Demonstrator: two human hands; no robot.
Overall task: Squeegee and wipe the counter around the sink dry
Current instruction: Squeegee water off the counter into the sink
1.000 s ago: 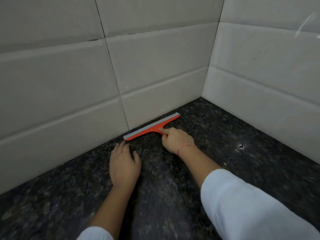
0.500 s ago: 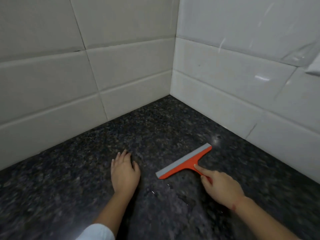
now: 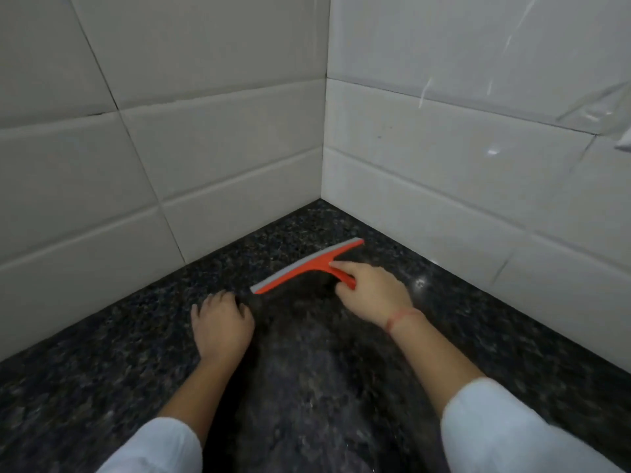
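Observation:
An orange squeegee (image 3: 307, 266) with a grey rubber blade lies on the dark speckled granite counter (image 3: 307, 387), its blade running diagonally a little short of the tiled corner. My right hand (image 3: 372, 293) is shut on its short handle, index finger stretched along the neck. My left hand (image 3: 222, 324) rests on the counter just left of the blade's near end, fingers curled down and holding nothing. The sink is out of view.
White tiled walls (image 3: 211, 165) meet in a corner (image 3: 324, 138) behind the squeegee and bound the counter on the left and right. A bright wet glint (image 3: 419, 283) shows on the granite right of my right hand.
The squeegee was pulled from the left wall toward me and to the right, then moved back out toward the corner. My left hand's fingers have curled; it stays in place.

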